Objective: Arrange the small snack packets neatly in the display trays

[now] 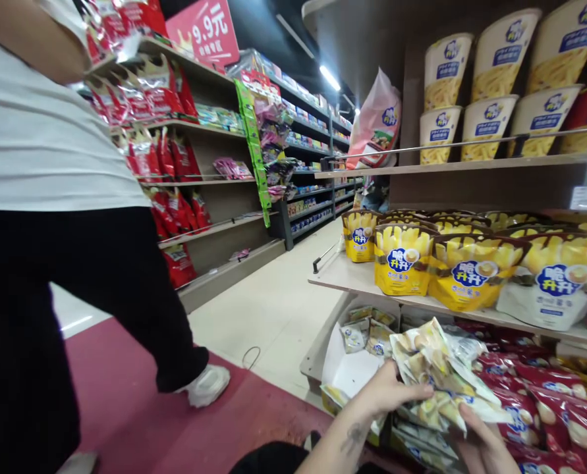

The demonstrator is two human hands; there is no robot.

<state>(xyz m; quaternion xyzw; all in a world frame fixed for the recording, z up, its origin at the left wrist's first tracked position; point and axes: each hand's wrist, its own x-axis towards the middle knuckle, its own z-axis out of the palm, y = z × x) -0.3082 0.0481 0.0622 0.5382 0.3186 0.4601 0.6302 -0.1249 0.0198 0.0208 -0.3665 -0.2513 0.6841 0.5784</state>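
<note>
Between my two hands is a bunch of small pale green-and-white snack bags (439, 368), above the bottom shelf. My left hand (389, 388) grips the bunch from its left side, thumb lying across the front. My right hand (481, 441) holds the lower right side, with most of its fingers hidden behind the bags. More small bags (367, 336) of similar look lie in a white-sided bin (345, 368) just beyond my left hand. Red snack bags (525, 395) are heaped right of my hands.
Yellow snack pouches (404, 260) line the middle shelf (340, 280), which juts out above my hands. Snack tubs (488, 125) stand on the upper shelf. At left a person in a white shirt (51, 151) stands close on the red mat (149, 421). Red bags (149, 92) fill shelves across the aisle.
</note>
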